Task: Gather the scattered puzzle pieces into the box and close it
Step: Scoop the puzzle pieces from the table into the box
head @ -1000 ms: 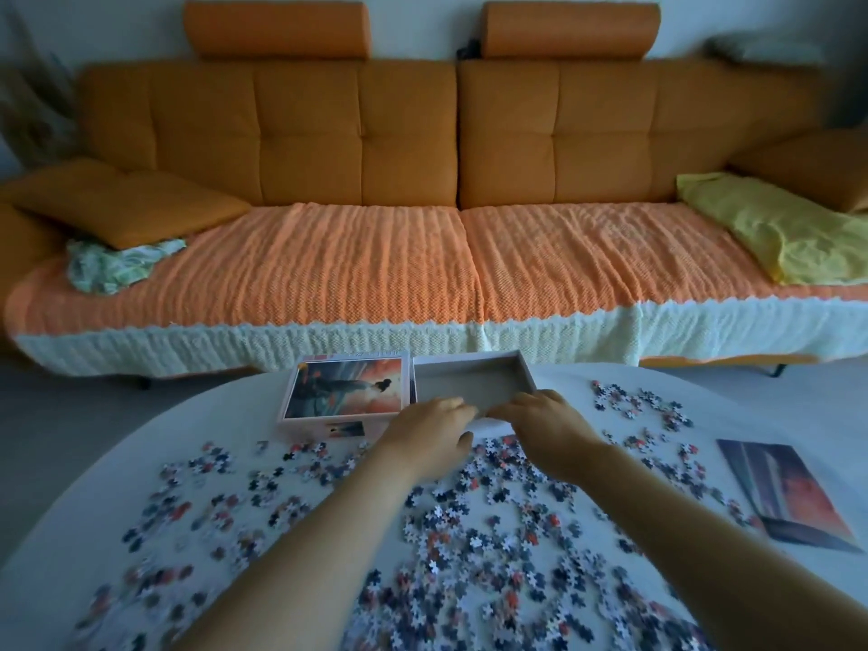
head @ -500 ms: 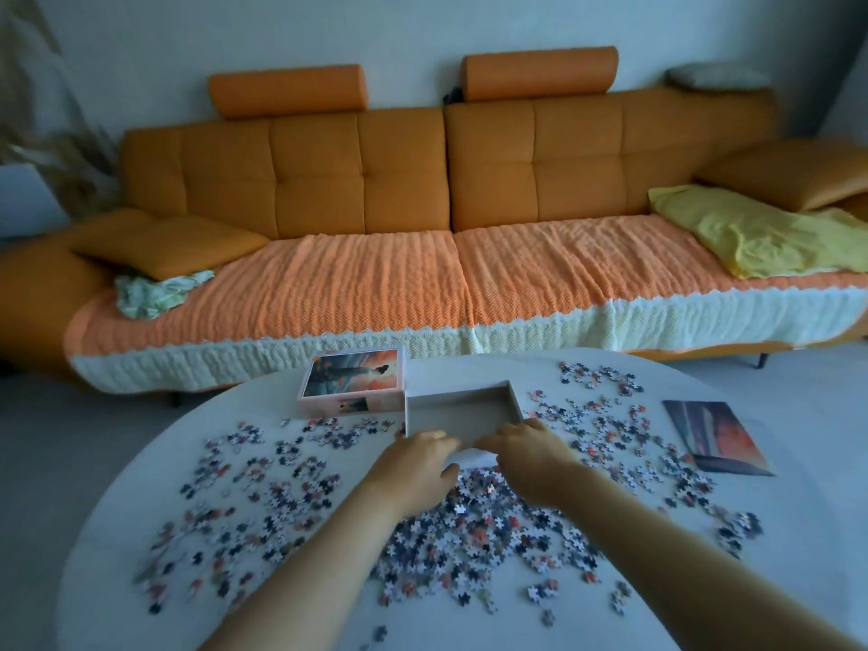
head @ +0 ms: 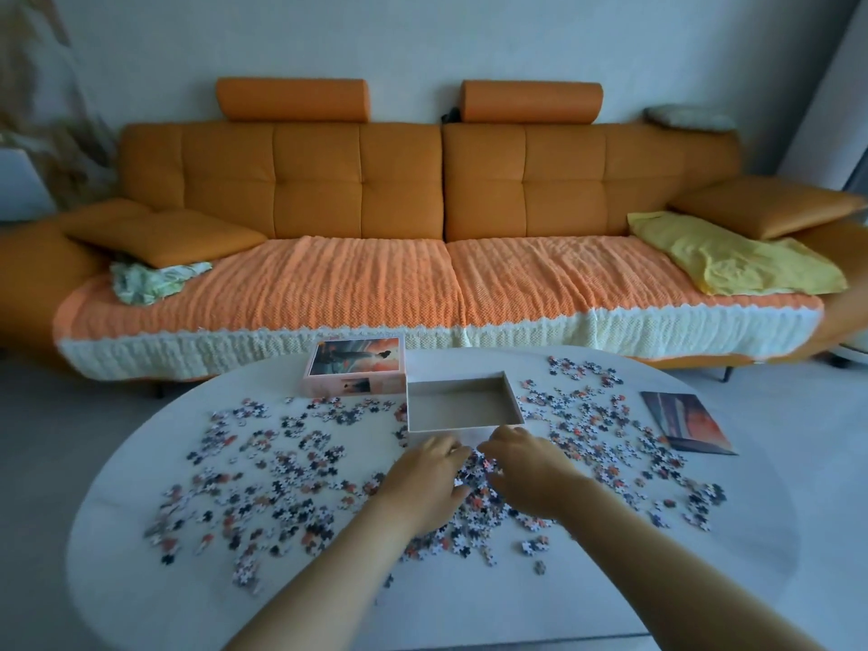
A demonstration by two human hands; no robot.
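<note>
- Puzzle pieces [head: 282,472]: scattered over the bench [head: 141,580].
- Box [head: 462,406]: open, empty, beside its lid [head: 355,372].
- My left hand [head: 422,481], right hand [head: 526,467]: cupped on the middle heap; whether they grip pieces, cannot tell.

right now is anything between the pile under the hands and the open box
Nothing visible. The open box sits just beyond the left hand and right hand, its near wall facing the puzzle pieces. The lid lies off to the box's left, clear of the path.
</note>
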